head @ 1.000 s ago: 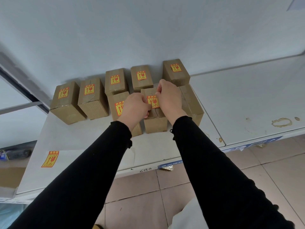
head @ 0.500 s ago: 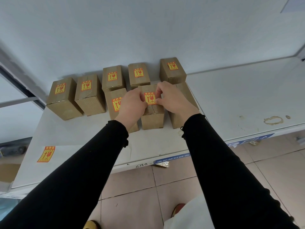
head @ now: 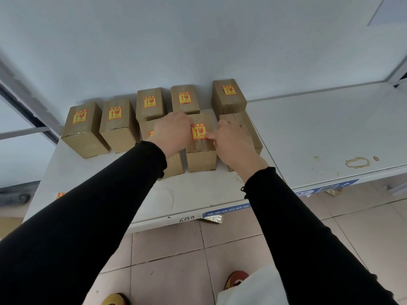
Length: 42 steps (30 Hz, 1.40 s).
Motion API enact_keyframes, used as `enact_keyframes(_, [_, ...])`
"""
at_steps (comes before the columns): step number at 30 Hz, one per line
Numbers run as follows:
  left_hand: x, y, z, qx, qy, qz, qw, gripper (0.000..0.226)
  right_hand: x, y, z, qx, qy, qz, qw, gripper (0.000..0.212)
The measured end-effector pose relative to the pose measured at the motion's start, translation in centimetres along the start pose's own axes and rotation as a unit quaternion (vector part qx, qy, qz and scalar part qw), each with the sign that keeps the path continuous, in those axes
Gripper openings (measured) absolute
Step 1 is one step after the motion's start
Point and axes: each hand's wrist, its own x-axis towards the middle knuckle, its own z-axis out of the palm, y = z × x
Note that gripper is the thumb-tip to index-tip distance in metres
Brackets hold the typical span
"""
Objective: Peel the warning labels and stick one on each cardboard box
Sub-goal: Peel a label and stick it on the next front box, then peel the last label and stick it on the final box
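Several small cardboard boxes stand on a white shelf (head: 308, 128); the back row all carry yellow-and-red warning labels. In the front row, the middle box (head: 201, 159) has a warning label (head: 198, 131) on its top. My left hand (head: 174, 134) rests on the left edge of that label, covering most of the front left box (head: 174, 166). My right hand (head: 233, 139) touches the label's right lower edge with a fingertip and hides part of the front right box (head: 242, 119), whose visible top shows no label. A loose label (head: 60, 195) peeks out at the shelf's left, behind my sleeve.
The shelf's right half has a brown ring stain (head: 356, 162). A blue strip (head: 226, 211) runs along the shelf's front edge. Tiled floor and my shoes (head: 236, 280) are below. A wall rises behind the boxes.
Both hands have lowered from pinching the label above the front middle box to pressing it flat on the box top. The view has shifted slightly.
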Motion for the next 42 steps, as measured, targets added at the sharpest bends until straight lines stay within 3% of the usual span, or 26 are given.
enact_keyframes(3, [0.1,-0.1,-0.1,0.013,-0.002,0.019,1.000,0.030,-0.5,-0.2,-0.3,-0.030,-0.015,0.007,0.999,0.048])
enact_keyframes(7, [-0.6,-0.9,-0.4,-0.028,0.001,0.049,0.998,0.041,-1.1,-1.0,-0.4,-0.037,0.008,0.024,0.999,0.045])
enact_keyframes(12, [-4.1,-3.5,-1.5,-0.140,0.050,-0.013,0.989,0.044,-1.5,-2.2,-1.3,-0.008,0.070,0.046,0.996,0.044])
enact_keyframes(21, [-16.3,-15.1,-0.7,-0.177,0.089,-0.126,0.972,0.026,-2.4,-12.6,-0.7,0.092,0.186,-0.106,0.972,0.032])
enact_keyframes(26, [-20.2,-21.0,2.3,-0.172,0.053,-0.202,0.963,0.031,-2.5,-19.2,2.0,0.166,0.097,-0.178,0.965,0.030])
enact_keyframes(33, [-22.4,-26.6,6.8,-0.194,-0.005,-0.271,0.943,0.037,-1.7,-26.1,6.2,0.272,-0.022,-0.137,0.952,0.034])
enact_keyframes(38, [-22.0,-28.1,9.0,-0.199,-0.041,-0.328,0.923,0.047,-1.4,-29.9,8.8,0.282,-0.078,-0.143,0.945,0.035])
enact_keyframes(42, [-21.0,-27.8,9.7,-0.182,-0.050,-0.319,0.929,0.044,-1.2,-31.6,10.6,0.249,-0.110,-0.160,0.949,0.039])
